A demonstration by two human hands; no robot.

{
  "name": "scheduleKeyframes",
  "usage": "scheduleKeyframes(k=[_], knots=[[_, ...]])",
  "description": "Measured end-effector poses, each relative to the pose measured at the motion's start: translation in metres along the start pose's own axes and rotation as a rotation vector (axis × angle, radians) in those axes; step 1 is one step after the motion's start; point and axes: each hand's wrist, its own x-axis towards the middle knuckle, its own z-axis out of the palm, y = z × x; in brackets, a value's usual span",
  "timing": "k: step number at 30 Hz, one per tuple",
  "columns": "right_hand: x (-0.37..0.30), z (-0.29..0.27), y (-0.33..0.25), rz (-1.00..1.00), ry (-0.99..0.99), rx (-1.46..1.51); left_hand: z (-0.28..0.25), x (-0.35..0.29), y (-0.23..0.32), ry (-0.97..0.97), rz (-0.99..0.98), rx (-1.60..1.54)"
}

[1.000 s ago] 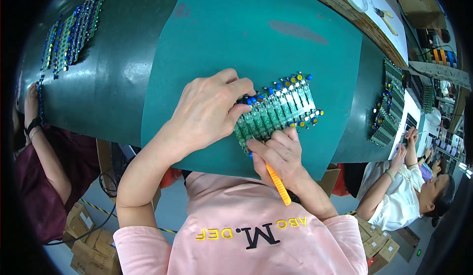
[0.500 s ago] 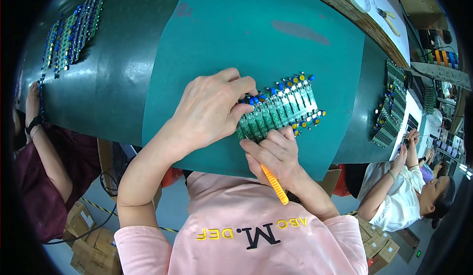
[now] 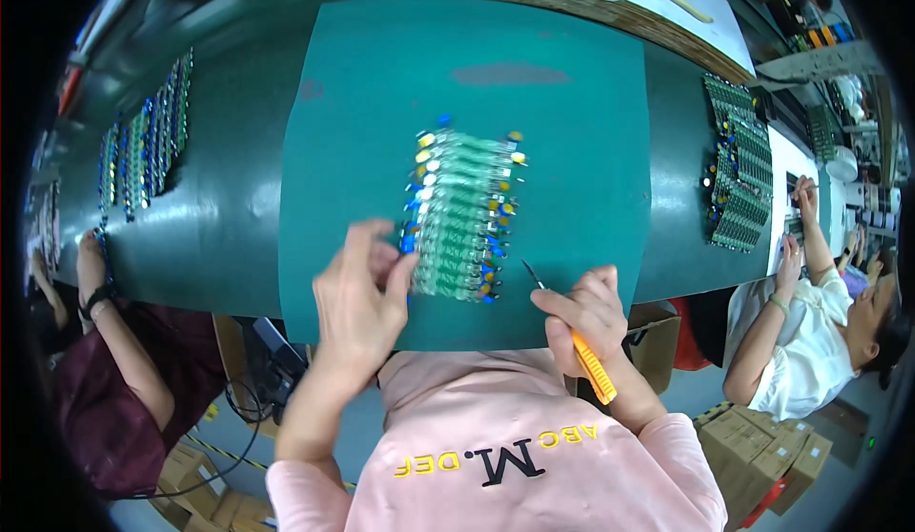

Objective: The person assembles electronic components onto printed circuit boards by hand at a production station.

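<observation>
A panel of green circuit boards (image 3: 456, 217) lies on the green mat, its long side running away from me. Blue, yellow and white components line both its long edges, a little smeared by motion. My left hand (image 3: 360, 289) is at the panel's near left edge, thumb and fingers apart. Its thumb tip is beside the edge; whether it touches cannot be made out. My right hand (image 3: 586, 317) is closed around an orange utility knife (image 3: 593, 368), to the right of the panel. The knife's slim metal tip points up and left, apart from the boards.
The green mat (image 3: 572, 160) covers the dark bench (image 3: 229, 179). Component-covered board panels stand at left (image 3: 143, 151) and right (image 3: 742, 170). A wooden-edged shelf (image 3: 610, 19) holds yellow-handled pliers (image 3: 681, 0). Co-workers sit at both sides.
The panel has turned from a slant to nearly straight ahead and lies farther left in view. My right hand has moved off it with the knife, and my left hand has loosened from it.
</observation>
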Motion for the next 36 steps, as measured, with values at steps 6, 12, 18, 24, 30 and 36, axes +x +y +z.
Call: scheduleKeyframes(k=[6, 12, 18, 24, 30, 36], knots=[[-0.011, -0.011, 0.013, 0.049, 0.156, -0.022, 0.04, -0.065, 0.028, -0.246, -0.214, -0.628], [-0.02, -0.014, 0.017, 0.101, 0.236, 0.012, 0.007, 0.017, 0.019, 0.229, 0.565, 0.127], [-0.019, -0.006, 0.022, 0.136, 0.248, 0.061, 0.003, 0.051, 0.007, 0.035, 0.418, 0.342], [-0.004, 0.0, 0.029, 0.176, 0.291, 0.166, 0.004, -0.009, -0.001, 0.155, 0.136, 0.433], [-0.004, -0.002, 0.032, 0.245, 0.348, 0.18, 0.006, -0.05, 0.027, 0.031, -0.026, 0.286], [-0.007, -0.002, 0.03, 0.311, 0.317, 0.21, 0.014, 0.019, 0.021, -0.091, 0.526, 0.309]])
